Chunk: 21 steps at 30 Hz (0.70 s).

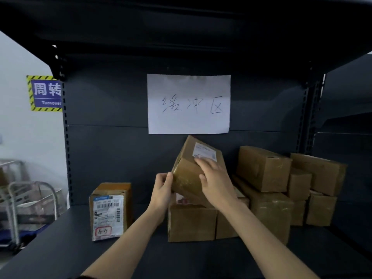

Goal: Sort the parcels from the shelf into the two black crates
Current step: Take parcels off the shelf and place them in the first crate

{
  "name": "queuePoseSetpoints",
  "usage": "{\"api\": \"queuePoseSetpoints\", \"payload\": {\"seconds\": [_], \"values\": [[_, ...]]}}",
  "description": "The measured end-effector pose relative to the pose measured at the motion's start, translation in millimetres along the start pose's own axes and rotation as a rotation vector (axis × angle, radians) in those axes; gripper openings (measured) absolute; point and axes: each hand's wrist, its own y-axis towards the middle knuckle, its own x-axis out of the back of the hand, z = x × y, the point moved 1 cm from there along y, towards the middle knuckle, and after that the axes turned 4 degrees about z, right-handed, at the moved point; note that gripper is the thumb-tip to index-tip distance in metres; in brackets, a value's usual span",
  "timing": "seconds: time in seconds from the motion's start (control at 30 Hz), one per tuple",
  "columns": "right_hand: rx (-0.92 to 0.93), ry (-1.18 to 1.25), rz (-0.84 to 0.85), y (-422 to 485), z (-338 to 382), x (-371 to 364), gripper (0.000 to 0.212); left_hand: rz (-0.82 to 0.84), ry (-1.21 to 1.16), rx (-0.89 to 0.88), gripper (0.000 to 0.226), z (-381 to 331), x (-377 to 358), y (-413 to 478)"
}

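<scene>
Dark shelf: both hands grip tilted parcel, fingers atop.

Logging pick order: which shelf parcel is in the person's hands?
The tilted parcel with the white label, above the left end of the pile: the left hand grips its corner, the right hand holds its top. The others lie untouched.

- A dark grey metal shelf board is closed behind by a dark back panel.
- One upright labelled parcel is set at its left, well apart from the rest.
- A front brown box and, further right, a large taped box are placed at the middle.
- A small box is stood at the right; possibly more rest on the board behind, hidden by the pile.
</scene>
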Motion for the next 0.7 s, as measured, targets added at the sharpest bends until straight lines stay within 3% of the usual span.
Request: {"api": "queuePoseSetpoints", "payload": {"seconds": [0.23,0.33,0.43,0.57,0.7], "values": [[0.129,-0.154,0.042,6.4,19.4,-23.4,0.044,-0.029,0.117,0.153,0.036,16.4,27.1,-1.8],[0.039,0.024,-0.051,4.0,9.0,-19.9,0.041,-0.022,0.136,0.158,0.039,14.0,31.2,0.8],[-0.17,0.26,-0.199,3.9,-10.2,-8.8,0.041,-0.036,0.122,0.167,0.052,7.4,33.1,7.2],[-0.48,0.544,0.014,7.3,-27.0,-9.5,0.05,-0.003,0.062,0.195,0.056,-7.7,26.2,13.6],[-0.502,0.753,0.091,-1.1,-24.2,-18.6,0.05,0.058,0.004,0.201,0.047,-17.6,14.9,7.0]]}}
